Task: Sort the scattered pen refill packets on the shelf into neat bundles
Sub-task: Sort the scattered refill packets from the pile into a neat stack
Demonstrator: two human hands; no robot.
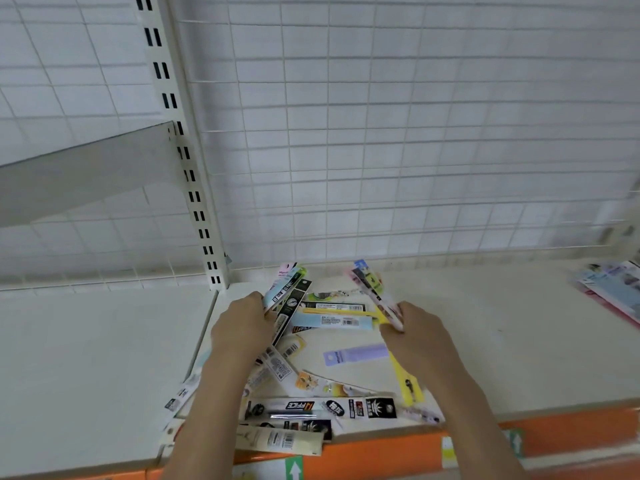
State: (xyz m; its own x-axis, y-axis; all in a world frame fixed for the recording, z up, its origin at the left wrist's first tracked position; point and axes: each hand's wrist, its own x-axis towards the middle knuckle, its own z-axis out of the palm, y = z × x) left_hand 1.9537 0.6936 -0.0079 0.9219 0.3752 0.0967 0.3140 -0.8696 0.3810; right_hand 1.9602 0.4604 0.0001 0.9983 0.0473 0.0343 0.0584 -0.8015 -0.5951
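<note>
A cream shelf (467, 327) with an orange front edge is carrying scattered pen refill packets (320, 408) lying crisscrossed between and below both grips. A stack of leaflets (613, 289) is lying well right of the right grip.

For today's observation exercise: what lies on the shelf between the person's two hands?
In the head view, a light blue packet and a yellow packet lie crosswise between the left hand and the right hand.
</note>
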